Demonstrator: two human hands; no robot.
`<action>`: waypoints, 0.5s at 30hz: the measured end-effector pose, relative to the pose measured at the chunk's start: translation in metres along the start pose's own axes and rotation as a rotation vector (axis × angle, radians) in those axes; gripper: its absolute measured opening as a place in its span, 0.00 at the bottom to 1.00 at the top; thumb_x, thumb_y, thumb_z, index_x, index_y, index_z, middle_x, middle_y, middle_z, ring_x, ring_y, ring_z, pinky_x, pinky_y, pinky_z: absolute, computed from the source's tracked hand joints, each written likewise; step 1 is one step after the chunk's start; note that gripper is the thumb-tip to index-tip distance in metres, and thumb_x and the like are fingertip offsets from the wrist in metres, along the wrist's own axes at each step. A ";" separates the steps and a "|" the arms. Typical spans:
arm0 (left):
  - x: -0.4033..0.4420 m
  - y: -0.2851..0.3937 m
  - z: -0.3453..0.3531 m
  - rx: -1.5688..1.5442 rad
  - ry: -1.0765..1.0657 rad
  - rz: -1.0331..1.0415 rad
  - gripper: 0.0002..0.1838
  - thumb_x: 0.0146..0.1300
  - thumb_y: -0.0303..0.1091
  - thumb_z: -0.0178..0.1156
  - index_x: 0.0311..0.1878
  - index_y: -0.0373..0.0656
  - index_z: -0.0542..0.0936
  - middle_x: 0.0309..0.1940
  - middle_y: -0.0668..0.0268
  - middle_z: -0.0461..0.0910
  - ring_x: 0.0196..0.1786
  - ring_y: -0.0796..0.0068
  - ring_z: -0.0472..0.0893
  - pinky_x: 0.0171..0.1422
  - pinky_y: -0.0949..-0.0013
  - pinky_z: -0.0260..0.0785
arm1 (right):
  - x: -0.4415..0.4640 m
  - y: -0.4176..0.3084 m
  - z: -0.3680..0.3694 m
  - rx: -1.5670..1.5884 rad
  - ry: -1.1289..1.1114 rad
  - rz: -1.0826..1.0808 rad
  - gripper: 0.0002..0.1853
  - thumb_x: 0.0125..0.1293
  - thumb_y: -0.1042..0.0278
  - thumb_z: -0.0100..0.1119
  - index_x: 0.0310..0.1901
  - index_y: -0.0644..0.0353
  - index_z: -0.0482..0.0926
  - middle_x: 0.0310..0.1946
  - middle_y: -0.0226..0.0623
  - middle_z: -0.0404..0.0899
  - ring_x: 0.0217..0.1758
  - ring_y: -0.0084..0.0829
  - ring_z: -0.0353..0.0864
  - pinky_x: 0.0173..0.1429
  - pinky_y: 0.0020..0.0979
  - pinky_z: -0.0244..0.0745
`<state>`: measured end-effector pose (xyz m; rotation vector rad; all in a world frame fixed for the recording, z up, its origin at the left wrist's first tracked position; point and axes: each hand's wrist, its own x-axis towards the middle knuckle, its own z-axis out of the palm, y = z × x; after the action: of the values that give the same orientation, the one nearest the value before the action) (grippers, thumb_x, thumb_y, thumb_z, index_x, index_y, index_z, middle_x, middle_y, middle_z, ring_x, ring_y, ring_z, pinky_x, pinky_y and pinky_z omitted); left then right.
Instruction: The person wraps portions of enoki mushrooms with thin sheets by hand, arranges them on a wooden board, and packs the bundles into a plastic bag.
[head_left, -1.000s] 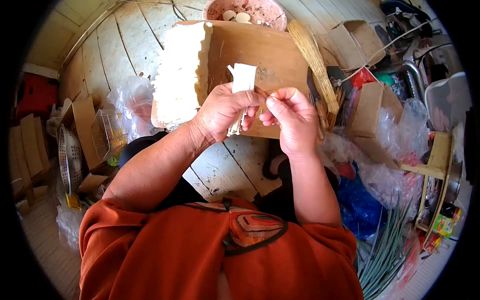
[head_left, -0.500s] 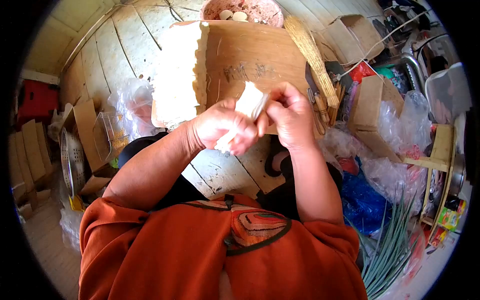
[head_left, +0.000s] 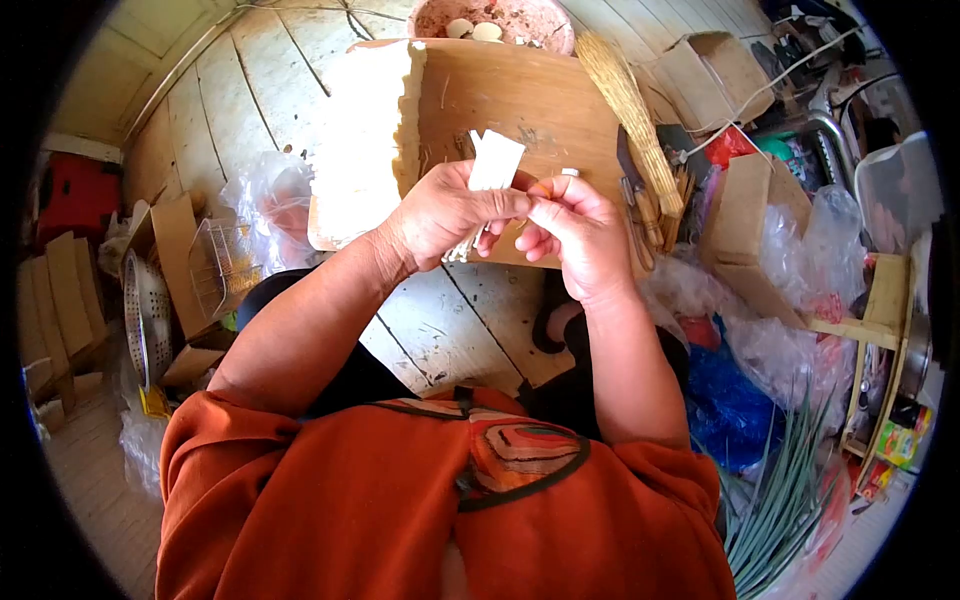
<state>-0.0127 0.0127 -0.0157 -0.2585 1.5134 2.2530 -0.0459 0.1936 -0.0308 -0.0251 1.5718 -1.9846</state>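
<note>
My left hand (head_left: 450, 212) is closed around a white folded bundle (head_left: 497, 160); its flat end stands up above the fingers and its thin, strip-like ends hang below. Close against it, my right hand (head_left: 583, 225) pinches with thumb and forefinger. A bit of something thin and orange-brown (head_left: 541, 188) shows by those fingertips, too small to name. Both hands are over the near edge of a wooden board (head_left: 490, 85). Along the board's left side lies a bright white stack (head_left: 365, 140) with a scalloped edge, its detail lost in glare.
A pink basin (head_left: 420, 22) with pale shell-like pieces stands beyond the board. On the right lie a straw whisk (head_left: 640, 120), a dark-bladed knife (head_left: 629, 160), cardboard boxes (head_left: 745, 220), plastic bags and long green leaves (head_left: 775, 500). A metal colander (head_left: 135, 320) leans at left.
The white bundle was lower and blurred by motion; now it is held steadier and more upright. My left hand has shifted slightly up, and my right fingers have closed near its fingertips.
</note>
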 end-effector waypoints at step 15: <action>0.007 -0.010 -0.012 0.414 0.153 0.004 0.10 0.63 0.35 0.65 0.36 0.38 0.78 0.21 0.70 0.75 0.22 0.81 0.74 0.27 0.75 0.69 | -0.007 -0.003 -0.005 0.343 -0.174 0.063 0.10 0.61 0.72 0.48 0.38 0.64 0.79 0.28 0.35 0.80 0.21 0.23 0.76 0.23 0.21 0.68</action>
<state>-0.0154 0.0067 -0.0309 -0.3066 2.0146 1.8981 -0.0433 0.2023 -0.0268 -0.0105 1.0977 -2.1136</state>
